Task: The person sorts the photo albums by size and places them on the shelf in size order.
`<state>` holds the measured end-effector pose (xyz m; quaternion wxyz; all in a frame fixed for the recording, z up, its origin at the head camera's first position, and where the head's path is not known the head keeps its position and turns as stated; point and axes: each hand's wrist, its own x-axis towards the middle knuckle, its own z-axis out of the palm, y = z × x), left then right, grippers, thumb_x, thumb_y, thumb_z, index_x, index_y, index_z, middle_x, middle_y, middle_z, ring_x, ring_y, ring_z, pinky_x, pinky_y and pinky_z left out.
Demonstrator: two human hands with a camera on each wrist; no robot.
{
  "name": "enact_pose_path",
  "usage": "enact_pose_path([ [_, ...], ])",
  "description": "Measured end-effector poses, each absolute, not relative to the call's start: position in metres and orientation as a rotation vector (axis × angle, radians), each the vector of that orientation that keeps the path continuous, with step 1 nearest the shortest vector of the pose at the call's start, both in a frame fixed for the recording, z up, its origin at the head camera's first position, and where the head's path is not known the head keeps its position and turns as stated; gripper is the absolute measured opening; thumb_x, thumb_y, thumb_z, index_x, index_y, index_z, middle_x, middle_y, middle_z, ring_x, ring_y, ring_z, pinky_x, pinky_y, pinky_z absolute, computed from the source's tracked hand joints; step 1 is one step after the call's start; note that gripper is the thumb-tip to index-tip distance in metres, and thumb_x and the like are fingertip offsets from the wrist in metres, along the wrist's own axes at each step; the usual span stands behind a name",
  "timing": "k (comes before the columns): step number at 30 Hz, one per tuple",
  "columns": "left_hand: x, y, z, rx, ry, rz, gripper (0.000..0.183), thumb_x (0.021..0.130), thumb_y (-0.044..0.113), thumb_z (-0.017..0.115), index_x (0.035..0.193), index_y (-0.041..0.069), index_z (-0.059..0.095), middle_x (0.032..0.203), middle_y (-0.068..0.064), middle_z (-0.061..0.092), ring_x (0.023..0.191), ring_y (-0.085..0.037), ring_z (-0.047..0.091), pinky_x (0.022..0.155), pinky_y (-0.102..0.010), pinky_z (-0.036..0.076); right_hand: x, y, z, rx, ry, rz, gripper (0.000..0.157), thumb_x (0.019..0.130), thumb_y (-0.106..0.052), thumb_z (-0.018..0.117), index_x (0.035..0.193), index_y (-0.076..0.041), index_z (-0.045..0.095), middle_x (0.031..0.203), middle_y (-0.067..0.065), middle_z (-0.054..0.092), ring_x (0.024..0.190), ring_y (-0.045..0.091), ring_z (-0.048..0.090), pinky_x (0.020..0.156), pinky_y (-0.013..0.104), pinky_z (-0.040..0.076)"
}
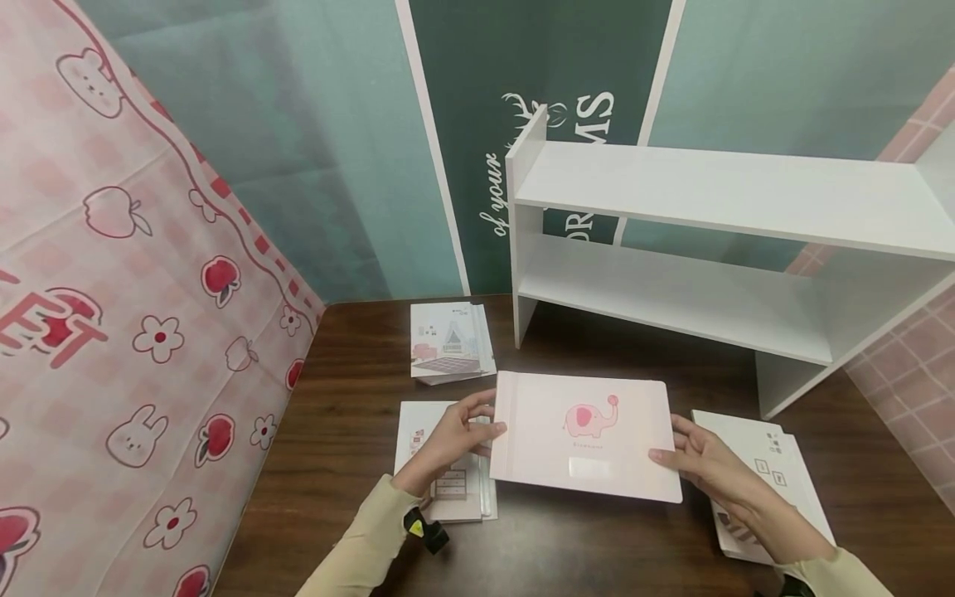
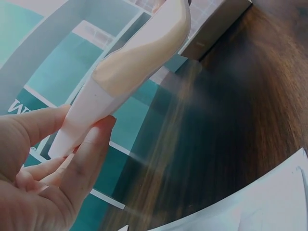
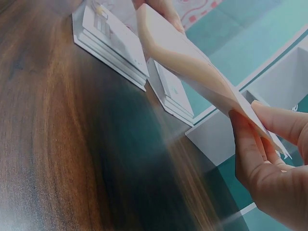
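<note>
A pale pink book [image 1: 589, 437] with an elephant drawing on its cover is held level above the dark table. My left hand [image 1: 457, 435] pinches its left, spine edge, thumb on top and fingers beneath. At the opposite edge my right hand [image 1: 705, 460] grips it the same way. In the left wrist view the left hand [image 2: 57, 163] holds the spine, and the book [image 2: 130, 62] bows along its length. In the right wrist view the right hand [image 3: 274, 154] has thumb and fingers on either side of the book [image 3: 192, 62].
A white two-tier shelf [image 1: 671, 269] stands at the back right. White printed books lie in a back stack [image 1: 445, 336], a front-left stack [image 1: 406, 427] and a right stack [image 1: 783, 473] on the wooden table [image 1: 328, 414]. A pink patterned cloth [image 1: 149, 290] hangs on the left.
</note>
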<state>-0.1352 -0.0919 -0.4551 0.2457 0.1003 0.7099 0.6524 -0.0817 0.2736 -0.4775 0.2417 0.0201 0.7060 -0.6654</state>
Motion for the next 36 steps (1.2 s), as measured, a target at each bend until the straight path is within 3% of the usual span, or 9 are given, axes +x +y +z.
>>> enact_pose_path([
  [22,-0.140,-0.093,-0.446,0.277,1.952,1.815,0.056,0.087,0.011,0.064,0.138,0.004,0.040,0.115,-0.020,0.060,0.082,-0.019,0.068,0.064,-0.039,0.057,-0.084,0.267,-0.462,0.104,1.971,-1.839,0.080,0.090,-0.016,0.060,0.145,0.003,0.006,0.120,0.008,0.060,0.102,0.017,0.064,0.086,0.023,0.050],
  [30,-0.149,-0.097,-0.467,0.243,1.987,1.810,0.057,0.086,0.020,0.067,0.137,0.011,0.043,0.118,-0.014,0.060,0.082,-0.020,0.068,0.064,-0.037,0.057,-0.083,0.267,-0.459,0.052,1.953,-1.880,0.078,0.091,-0.012,0.057,0.145,0.004,0.003,0.114,-0.002,0.062,0.101,0.014,0.063,0.085,0.024,0.051],
  [36,-0.149,-0.099,-0.465,0.257,2.008,1.804,0.057,0.085,0.026,0.068,0.136,0.014,0.045,0.119,-0.013,0.060,0.084,-0.020,0.067,0.066,-0.037,0.057,-0.084,0.266,-0.457,-0.005,1.962,-1.895,0.077,0.092,-0.010,0.055,0.145,0.007,0.000,0.117,0.002,0.061,0.100,0.014,0.064,0.083,0.027,0.052],
])
